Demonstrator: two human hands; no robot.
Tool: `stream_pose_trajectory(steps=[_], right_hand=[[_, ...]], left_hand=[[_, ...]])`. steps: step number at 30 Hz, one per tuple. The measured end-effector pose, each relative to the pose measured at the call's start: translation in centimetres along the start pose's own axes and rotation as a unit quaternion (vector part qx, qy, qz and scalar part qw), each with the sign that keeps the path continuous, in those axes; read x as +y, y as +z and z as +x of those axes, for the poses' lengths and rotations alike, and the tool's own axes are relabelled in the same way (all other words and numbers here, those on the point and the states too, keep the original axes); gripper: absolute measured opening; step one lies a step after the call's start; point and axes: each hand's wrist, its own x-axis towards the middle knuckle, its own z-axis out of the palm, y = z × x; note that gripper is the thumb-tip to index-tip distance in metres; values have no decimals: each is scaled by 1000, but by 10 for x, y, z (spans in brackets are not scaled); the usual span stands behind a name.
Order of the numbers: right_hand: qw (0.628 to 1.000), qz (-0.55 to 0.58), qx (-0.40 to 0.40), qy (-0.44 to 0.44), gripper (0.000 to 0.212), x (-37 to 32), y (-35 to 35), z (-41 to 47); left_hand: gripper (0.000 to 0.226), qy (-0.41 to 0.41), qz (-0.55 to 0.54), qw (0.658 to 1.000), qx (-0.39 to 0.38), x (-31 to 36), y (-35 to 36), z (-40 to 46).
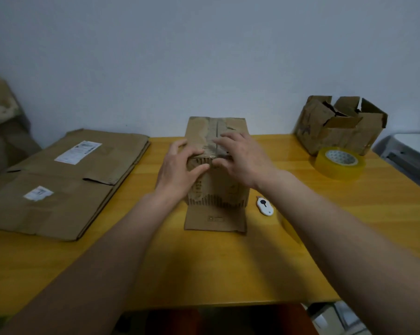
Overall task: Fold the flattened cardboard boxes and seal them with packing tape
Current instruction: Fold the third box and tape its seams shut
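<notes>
A small brown cardboard box (217, 189) stands in the middle of the yellow table (204, 262), its lower flap lying flat toward me. Clear tape runs along the top seam. My left hand (180, 168) presses the near top edge with spread fingers and the thumb on the front face. My right hand (242, 154) lies flat on the top, fingers pressing the taped seam. A roll of yellowish packing tape (339, 163) lies flat at the right. A stack of flattened boxes (66, 184) with white labels lies at the left.
A small white box cutter (265, 206) lies just right of the box. An opened, crumpled cardboard box (339, 126) stands at the back right corner. A grey-white object (411, 153) sits beyond the table's right edge. The wall is close behind.
</notes>
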Motion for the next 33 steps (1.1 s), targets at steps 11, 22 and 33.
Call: stream_pose_trajectory(steps=[11, 22, 33], right_hand=[[992, -83, -84, 41, 95, 20, 22, 27], [970, 209, -118, 42, 40, 8, -26, 14], [971, 86, -221, 5, 47, 17, 7, 54]], left_hand=[[48, -25, 65, 997, 39, 9, 22, 10], [27, 175, 89, 971, 136, 7, 8, -6], [21, 239, 15, 969, 63, 4, 23, 2]])
